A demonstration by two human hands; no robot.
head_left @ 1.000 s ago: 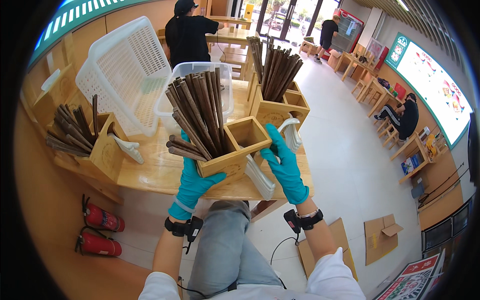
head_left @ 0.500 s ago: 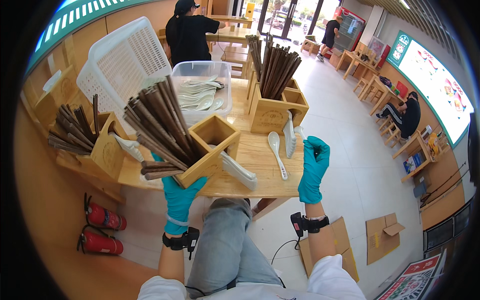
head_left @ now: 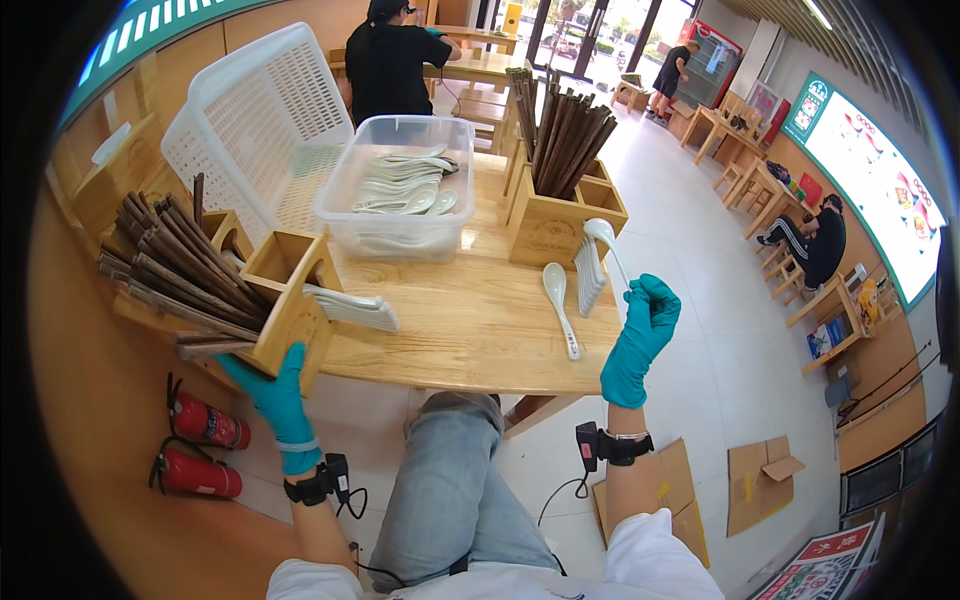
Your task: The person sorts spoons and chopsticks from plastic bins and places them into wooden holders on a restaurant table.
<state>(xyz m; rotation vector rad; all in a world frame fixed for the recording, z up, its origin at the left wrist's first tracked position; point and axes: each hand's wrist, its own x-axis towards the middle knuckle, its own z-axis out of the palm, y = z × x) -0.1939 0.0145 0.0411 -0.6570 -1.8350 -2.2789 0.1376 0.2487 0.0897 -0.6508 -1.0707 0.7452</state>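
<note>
Seemingly to bear the sticks' (head_left: 190, 265) weight, my left hand (head_left: 275, 400) clamps the box (head_left: 290, 332) from below at nine o'clock, fingers partly hidden; at three, my right hand (head_left: 640, 340) pinches a spoon (head_left: 603, 235) by its handle, fingertips together, probably sparing the bowl.

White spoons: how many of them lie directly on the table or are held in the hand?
2: one spoon lies on the table; the held spoon is in the right hand. More could hide behind the clear box.
</note>
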